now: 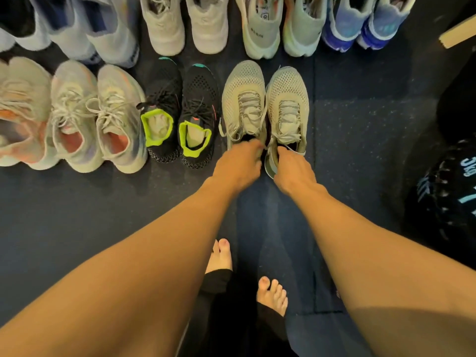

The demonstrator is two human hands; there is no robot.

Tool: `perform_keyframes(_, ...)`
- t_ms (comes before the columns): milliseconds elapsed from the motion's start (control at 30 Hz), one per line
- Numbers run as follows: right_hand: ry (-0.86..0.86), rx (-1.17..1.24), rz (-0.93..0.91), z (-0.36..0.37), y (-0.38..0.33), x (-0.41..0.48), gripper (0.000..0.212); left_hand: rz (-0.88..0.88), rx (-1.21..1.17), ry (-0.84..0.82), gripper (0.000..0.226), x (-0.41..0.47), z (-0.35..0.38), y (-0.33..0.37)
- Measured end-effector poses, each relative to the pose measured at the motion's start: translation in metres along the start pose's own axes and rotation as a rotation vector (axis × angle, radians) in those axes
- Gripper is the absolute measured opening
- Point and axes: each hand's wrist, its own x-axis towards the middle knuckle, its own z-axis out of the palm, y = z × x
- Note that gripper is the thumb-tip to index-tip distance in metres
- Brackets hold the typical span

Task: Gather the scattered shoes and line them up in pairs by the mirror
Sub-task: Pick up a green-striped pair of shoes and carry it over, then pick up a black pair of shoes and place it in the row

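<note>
The fingertips of the left hand [238,163] and the right hand [293,171] are hidden inside the collars of the grey mesh pair [244,91], whose heels are largely covered by the hands. Beyond the pair, the far row of shoes [262,29] is cut off by the top edge. Far left of the pair, a peach shoe [23,112] is cropped by the frame. Right of the pair, a dark ball [448,197] is cut by the edge, its lettering only partly readable; a wooden strip [458,34] is likewise cropped. Nearer than the pair, two bare feet [273,295] are partly hidden by a forearm and dark trouser legs.
</note>
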Motion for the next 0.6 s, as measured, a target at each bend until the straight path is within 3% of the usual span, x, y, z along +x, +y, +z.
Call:
perform_keyframes(67, 0.096, 0.112, 0.011, -0.019, -0.008, -0.019, 0.031, -0.117, -0.181, 0.139, 0.036, -0.006, -0.020, 0.015)
perform_keyframes(200, 0.217, 0.294, -0.051, -0.084, -0.038, -0.073, 0.035, -0.185, -0.240, 0.258, 0.033, -0.032, -0.083, 0.053)
perform_keyframes(400, 0.295, 0.390, -0.237, -0.208, -0.080, -0.203, 0.042, -0.093, -0.369, 0.442, 0.024, -0.124, -0.217, 0.138)
perform_keyframes(600, 0.422, 0.465, -0.496, -0.334, -0.113, -0.361, 0.035, 0.059, -0.363, 0.557, 0.016, -0.265, -0.372, 0.244)
